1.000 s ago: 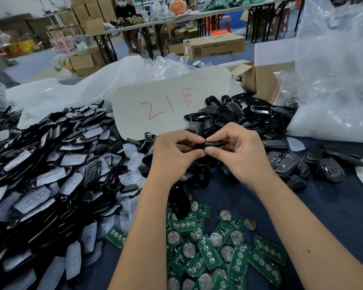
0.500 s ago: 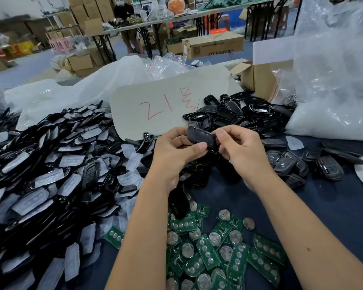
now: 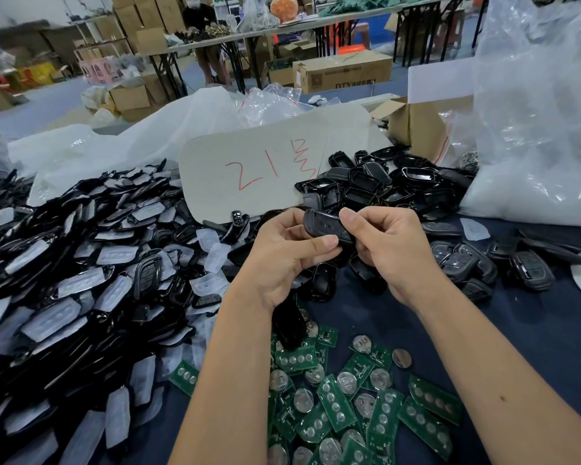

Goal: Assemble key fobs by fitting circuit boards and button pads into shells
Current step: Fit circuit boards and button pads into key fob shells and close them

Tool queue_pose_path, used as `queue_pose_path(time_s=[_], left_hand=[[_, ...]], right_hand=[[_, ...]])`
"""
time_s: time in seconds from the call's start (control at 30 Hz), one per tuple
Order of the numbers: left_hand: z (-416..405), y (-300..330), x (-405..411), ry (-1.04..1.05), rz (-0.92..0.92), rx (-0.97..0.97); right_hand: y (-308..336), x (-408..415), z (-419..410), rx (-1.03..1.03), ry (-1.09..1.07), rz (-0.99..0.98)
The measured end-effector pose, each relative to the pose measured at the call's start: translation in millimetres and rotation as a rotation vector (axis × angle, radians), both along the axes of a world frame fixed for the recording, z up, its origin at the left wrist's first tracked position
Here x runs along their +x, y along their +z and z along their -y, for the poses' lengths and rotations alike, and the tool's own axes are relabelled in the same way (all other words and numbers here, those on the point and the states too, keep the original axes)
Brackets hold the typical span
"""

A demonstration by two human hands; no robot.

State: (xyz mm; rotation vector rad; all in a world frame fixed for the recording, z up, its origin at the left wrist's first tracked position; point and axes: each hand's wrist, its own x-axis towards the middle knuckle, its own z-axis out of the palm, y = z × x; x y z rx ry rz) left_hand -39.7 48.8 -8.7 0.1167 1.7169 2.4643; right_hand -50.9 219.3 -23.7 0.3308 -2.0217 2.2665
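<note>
Both hands grip 1 black key fob [image 3: 327, 227] above the worktop [image 3: 517, 333]. Left hand [image 3: 289, 253] pinches its lower edge; right hand [image 3: 388, 245] clamps its right end. Green circuit boards [image 3: 349, 401] lie below; black shells [image 3: 383, 186] are heaped behind.

A black key fob [image 3: 327, 227] is held above the table [image 3: 534, 333] between both hands, pinched by the left hand [image 3: 287, 253] from below and the right hand [image 3: 388, 243] from the right. Green circuit boards [image 3: 336, 402] are scattered near the forearms. Shells with translucent button pads [image 3: 64, 280] are heaped at left; empty black shells [image 3: 376, 186] are piled behind the hands, beside a card marked in red [image 3: 265, 169].
</note>
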Motion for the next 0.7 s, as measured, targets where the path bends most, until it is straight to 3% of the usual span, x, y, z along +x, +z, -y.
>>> queue_pose_path(time_s=[0.43,0.53,0.7], left_hand=[[-12.8,4.2,1.3,0.029,0.02,0.029],[-30.2,5.3,1.7,0.031,0.014,-0.074],[-64.2,5.0,5.5,0.023,-0.016,-0.142]], right_hand=[[0.8,-0.9,-4.5,0.02,-0.072,-0.063],[9.0,-1.1,-11.9,0.033,-0.088,-0.096],[25.3,-4.8,-44.2,0.348,-0.193,-0.181]])
